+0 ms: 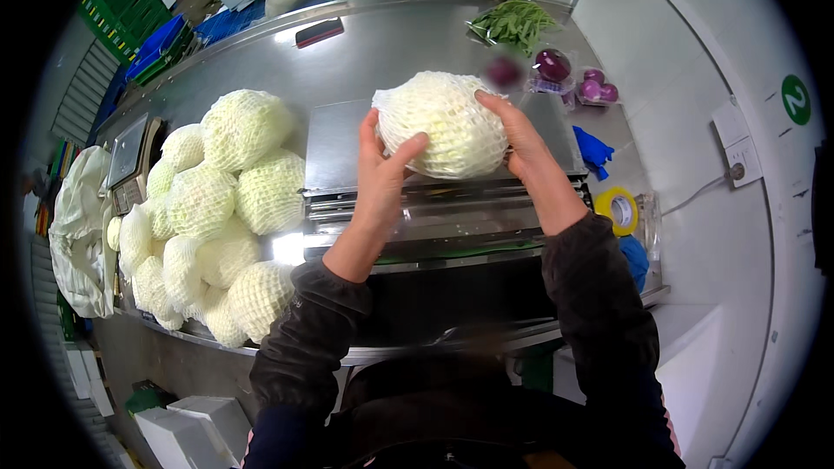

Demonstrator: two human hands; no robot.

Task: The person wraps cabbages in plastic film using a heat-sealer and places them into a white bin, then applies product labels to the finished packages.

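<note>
Head view shows both hands gripping a netted cabbage point(441, 124) above the wrapping machine point(434, 208) on the steel desk point(365, 43): left hand point(382, 175) closed on its near side, right hand point(521, 141) on its right. More netted cabbages point(217, 208) pile left; blurred purple vegetables point(565, 74), perhaps onions, sit far right.

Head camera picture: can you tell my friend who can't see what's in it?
Two bare hands, the left hand and the right hand, hold a round cabbage in white foam netting above a steel wrapping machine on a metal table. A pile of netted cabbages lies to the left; purple onions, green beans and a yellow tape roll sit to the right.
</note>
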